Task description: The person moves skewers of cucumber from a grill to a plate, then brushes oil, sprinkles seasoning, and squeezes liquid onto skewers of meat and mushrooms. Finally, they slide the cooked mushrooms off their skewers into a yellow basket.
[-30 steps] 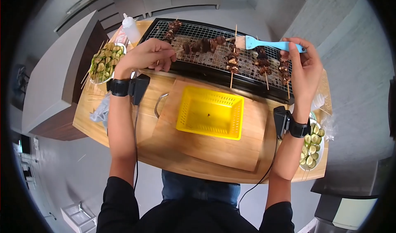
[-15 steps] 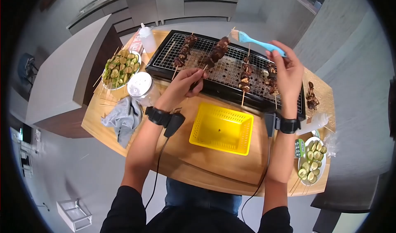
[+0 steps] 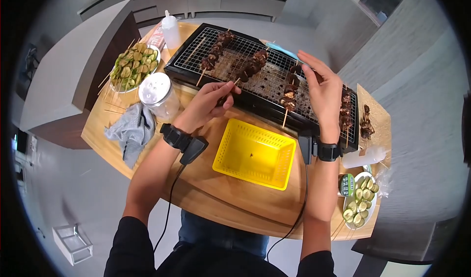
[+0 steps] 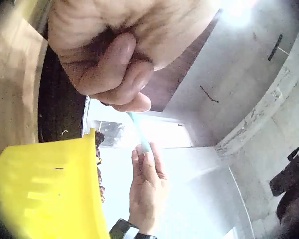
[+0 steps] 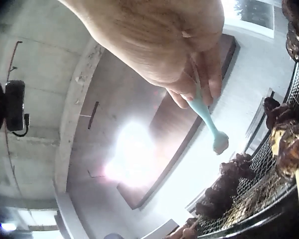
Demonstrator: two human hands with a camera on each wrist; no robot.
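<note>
In the head view my left hand (image 3: pixel 211 103) pinches the stick of a meat skewer (image 3: pixel 254 65), which slants away over the grill's wire mesh. My right hand (image 3: pixel 321 90) holds a light-blue basting brush (image 3: pixel 282 50) by its handle; its bristle end points left, past the skewer's far tip. The right wrist view shows the brush head (image 5: pixel 219 141) above the meat pieces. Beneath both hands lies the black grill (image 3: pixel 260 108), with other meat skewers on it, one at left (image 3: pixel 216 50) and one in the middle (image 3: pixel 288 98).
A yellow plastic basket (image 3: pixel 220 152) sits on a wooden board before the grill. Left are a lidded jar (image 3: pixel 167 105), a grey cloth (image 3: pixel 135 132), a squeeze bottle (image 3: pixel 170 32) and a plate of sliced vegetable skewers (image 3: pixel 128 68). Right are another bottle (image 3: pixel 363 157) and more vegetable skewers (image 3: pixel 361 201).
The skewer in my left hand has swung from nearly level across the grill to pointing away from me. The right hand's brush has moved off to the skewer's far end. The head view has shifted.
</note>
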